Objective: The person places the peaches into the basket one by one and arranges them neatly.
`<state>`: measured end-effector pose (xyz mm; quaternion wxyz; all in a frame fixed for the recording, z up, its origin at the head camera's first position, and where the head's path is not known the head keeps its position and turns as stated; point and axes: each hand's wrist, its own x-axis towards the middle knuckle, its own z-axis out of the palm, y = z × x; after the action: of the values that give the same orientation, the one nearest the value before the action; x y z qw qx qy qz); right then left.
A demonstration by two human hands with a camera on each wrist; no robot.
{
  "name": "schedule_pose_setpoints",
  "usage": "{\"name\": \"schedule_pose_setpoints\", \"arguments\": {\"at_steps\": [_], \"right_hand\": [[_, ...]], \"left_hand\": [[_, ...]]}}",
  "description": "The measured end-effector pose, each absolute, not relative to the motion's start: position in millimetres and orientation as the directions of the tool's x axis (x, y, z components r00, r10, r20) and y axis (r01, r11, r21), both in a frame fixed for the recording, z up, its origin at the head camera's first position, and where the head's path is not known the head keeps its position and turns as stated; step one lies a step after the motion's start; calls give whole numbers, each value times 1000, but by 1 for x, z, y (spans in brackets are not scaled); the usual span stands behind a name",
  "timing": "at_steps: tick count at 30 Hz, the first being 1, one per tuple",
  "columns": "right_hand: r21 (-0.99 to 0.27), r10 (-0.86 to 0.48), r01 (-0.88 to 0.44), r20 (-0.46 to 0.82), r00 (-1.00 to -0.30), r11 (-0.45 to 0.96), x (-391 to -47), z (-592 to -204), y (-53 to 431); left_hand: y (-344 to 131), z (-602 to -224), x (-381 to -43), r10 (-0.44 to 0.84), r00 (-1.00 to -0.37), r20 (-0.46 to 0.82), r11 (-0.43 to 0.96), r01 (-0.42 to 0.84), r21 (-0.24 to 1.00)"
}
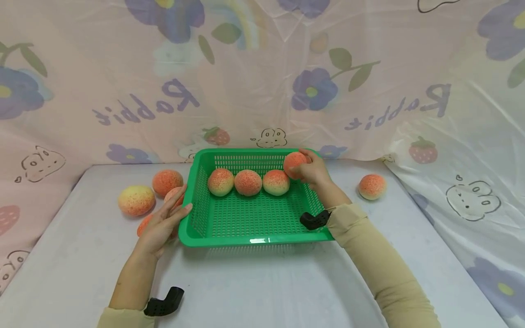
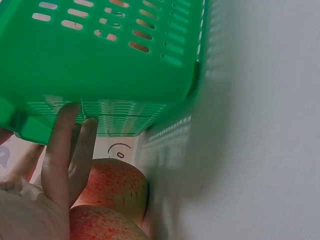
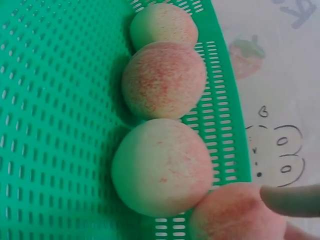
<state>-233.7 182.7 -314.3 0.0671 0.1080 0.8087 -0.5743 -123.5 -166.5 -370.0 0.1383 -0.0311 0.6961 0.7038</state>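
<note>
A green slotted plastic basket (image 1: 258,241) stands mid-table, with three peaches in a row along its back: a left one (image 1: 221,182), a middle one (image 1: 248,183) and a right one (image 1: 276,182). My right hand (image 1: 315,172) grips another peach (image 1: 294,165) at the basket's back right corner. In the right wrist view this held peach (image 3: 237,212) sits close against the nearest peach (image 3: 162,167) of the row. My left hand (image 1: 164,225) rests at the basket's left side, and its straight fingers (image 2: 62,150) touch the outer wall below the rim.
Left of the basket lie several peaches, among them a yellowish one (image 1: 137,200) and a redder one (image 1: 167,182); my left hand partly covers others. A single peach (image 1: 372,187) lies on the white table (image 1: 262,287) at the right. A printed curtain (image 1: 254,91) hangs behind.
</note>
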Motion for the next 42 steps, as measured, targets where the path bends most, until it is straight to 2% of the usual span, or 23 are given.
{"name": "schedule_pose_setpoints", "arguments": {"at_steps": [14, 20, 25, 42], "right_hand": [[-902, -35, 265, -294, -955, 342, -216, -302, 193], [-875, -22, 253, -287, -958, 412, -219, -304, 191], [-853, -39, 281, -331, -943, 439, -223, -312, 186], [-914, -56, 315, -339, -939, 257, -221, -301, 205]], "left_hand": [[-169, -370, -123, 150, -958, -243, 29, -241, 970], [-170, -369, -124, 151, -961, -231, 34, -229, 973], [-170, -369, -124, 147, -961, -233, 23, -232, 972], [-168, -372, -125, 160, -962, -222, 13, -222, 975]]}}
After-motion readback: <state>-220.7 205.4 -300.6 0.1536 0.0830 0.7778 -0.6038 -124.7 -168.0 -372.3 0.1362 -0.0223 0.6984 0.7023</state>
